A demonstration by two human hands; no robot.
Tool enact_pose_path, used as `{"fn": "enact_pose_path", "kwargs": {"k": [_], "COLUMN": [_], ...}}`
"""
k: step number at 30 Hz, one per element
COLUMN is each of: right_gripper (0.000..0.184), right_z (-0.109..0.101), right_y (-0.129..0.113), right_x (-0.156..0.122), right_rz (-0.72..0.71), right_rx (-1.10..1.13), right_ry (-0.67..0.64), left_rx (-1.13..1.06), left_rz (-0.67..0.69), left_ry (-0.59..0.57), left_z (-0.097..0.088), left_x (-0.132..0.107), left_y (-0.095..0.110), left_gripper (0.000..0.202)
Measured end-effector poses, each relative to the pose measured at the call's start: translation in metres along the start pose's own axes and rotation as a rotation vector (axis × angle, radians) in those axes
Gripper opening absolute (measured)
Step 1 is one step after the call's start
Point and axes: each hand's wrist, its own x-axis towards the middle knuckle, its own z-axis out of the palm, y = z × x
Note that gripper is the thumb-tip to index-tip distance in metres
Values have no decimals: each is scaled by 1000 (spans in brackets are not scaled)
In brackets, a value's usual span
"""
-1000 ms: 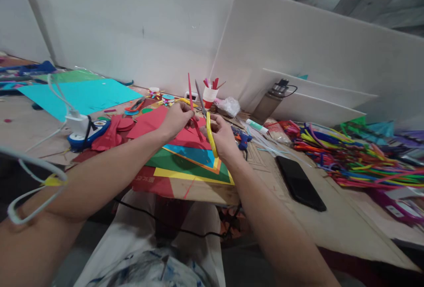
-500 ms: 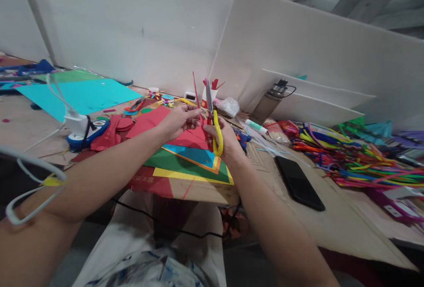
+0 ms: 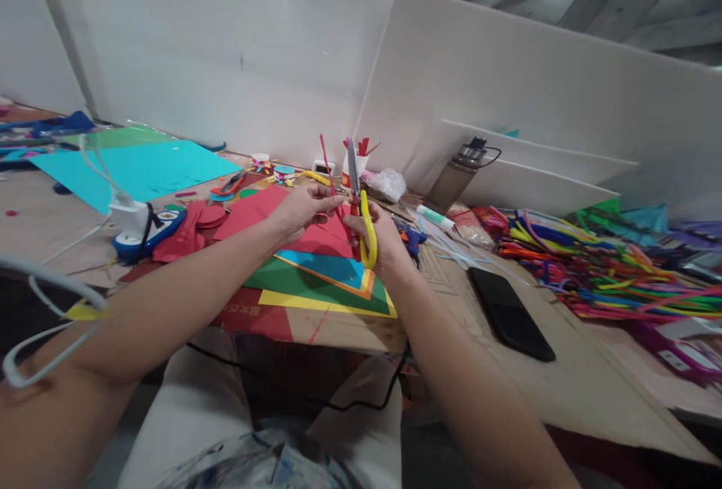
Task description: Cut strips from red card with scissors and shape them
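Observation:
My left hand (image 3: 301, 211) pinches a thin red paper strip (image 3: 326, 162) that points up and slightly left. My right hand (image 3: 379, 237) grips yellow-handled scissors (image 3: 361, 203) with the blades upright and closed, just right of the strip. Both hands hover above a stack of coloured paper sheets (image 3: 321, 278), red, green, blue and yellow, on the cardboard-covered table (image 3: 564, 384).
A black phone (image 3: 511, 312) lies right of the hands. A heap of coloured pipe cleaners (image 3: 598, 271) fills the right side. A metal bottle (image 3: 459, 173), a cup of red strips (image 3: 355, 158), a glue gun (image 3: 414, 237), a cyan sheet (image 3: 129, 165) and a white charger with cable (image 3: 127, 211) are around.
The scissors swung from tilted left to upright and the blades closed beside the strip. My left hand lowered a little with the strip. The view shifted slightly.

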Motion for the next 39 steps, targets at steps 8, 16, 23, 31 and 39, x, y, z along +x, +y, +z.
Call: {"fn": "enact_pose_path", "kwargs": {"k": [8, 16, 23, 31, 39], "right_gripper": [53, 55, 53, 49, 43], "right_z": [1, 2, 5, 4, 0], "right_y": [3, 4, 2, 6, 10], "right_x": [2, -2, -7, -8, 1], "right_rz": [12, 41, 72, 109, 98], "right_rx": [-53, -111, -168, -46, 189], "right_ry": [8, -9, -77, -198, -187], "left_rx": [-146, -231, -346, -377, -144], "left_rz": [54, 40, 72, 77, -45], "left_ry": [119, 231, 350, 305, -135], "left_z": [-2, -16, -44, -52, -9], "left_x": [2, 10, 24, 31, 1], "left_y": [3, 16, 32, 26, 13], "left_gripper": [32, 19, 13, 19, 31]}}
